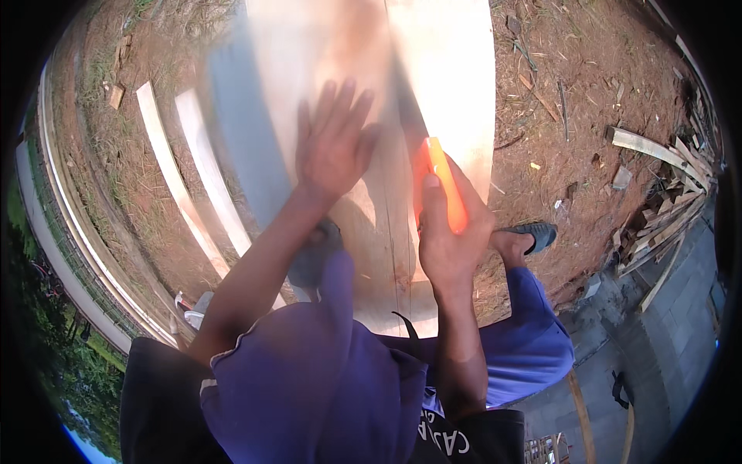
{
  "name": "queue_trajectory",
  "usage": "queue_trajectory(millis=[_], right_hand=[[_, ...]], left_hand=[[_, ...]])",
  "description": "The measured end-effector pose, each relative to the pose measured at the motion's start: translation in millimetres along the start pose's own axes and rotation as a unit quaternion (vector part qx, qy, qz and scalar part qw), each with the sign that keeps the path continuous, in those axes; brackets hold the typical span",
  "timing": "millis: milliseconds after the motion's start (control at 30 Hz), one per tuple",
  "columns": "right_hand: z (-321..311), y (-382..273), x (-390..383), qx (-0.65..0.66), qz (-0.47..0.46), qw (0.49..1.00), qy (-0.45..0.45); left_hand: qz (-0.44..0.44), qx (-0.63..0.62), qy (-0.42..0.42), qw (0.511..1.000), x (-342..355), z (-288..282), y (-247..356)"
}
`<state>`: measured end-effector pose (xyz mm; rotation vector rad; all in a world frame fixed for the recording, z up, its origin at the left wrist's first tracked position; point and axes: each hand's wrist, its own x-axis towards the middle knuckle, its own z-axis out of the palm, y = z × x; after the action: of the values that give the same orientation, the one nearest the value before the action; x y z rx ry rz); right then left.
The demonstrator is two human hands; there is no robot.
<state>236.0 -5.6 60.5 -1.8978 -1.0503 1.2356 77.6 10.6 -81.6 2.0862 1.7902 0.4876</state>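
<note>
A wide, pale wooden board (pixel 363 46) lies in front of me, brightly sunlit on its right part. My left hand (pixel 332 151) rests flat on it, palm down with the fingers spread, slightly blurred. Gripped in my right hand (pixel 456 240) is the orange handle of a handsaw (pixel 440 182). Its dark, narrow blade reaches away from me along the board, right of my left hand. The blade's teeth and the cut are too blurred to make out. One of my shoes (pixel 315 251) is on the board beside my left forearm.
Two long wood strips (pixel 209 155) lie on the dirt to the left. At the right is a pile of scrap wood (pixel 665 216) beside grey paving (pixel 672 325). My other foot, in a grey shoe (pixel 539 236), stands right of the board.
</note>
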Motion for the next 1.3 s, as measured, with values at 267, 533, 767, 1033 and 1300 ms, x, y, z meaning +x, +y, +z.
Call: queue_trajectory(millis=[267, 533, 767, 1033, 1300], right_hand=[[-93, -29, -163, -0.094, 0.139, 0.986, -0.017], [14, -8, 43, -0.017, 0.015, 1.0, -0.02], [-90, 3, -156, -0.099, 0.035, 0.993, -0.048], [-20, 18, -21, -0.038, -0.016, 0.999, -0.033], [-7, 33, -13, 0.097, -0.045, 0.994, -0.011]], left_hand=[[0.0, 0.0, 0.019, 1.0, 5, 2, -8], [0.002, 0.0, 0.003, 1.0, 10, 4, 0], [0.005, 0.013, 0.019, 1.0, 7, 5, -5], [0.023, 0.013, 0.027, 0.999, 11, 11, -2], [0.02, 0.008, 0.039, 0.999, 7, 6, -2]])
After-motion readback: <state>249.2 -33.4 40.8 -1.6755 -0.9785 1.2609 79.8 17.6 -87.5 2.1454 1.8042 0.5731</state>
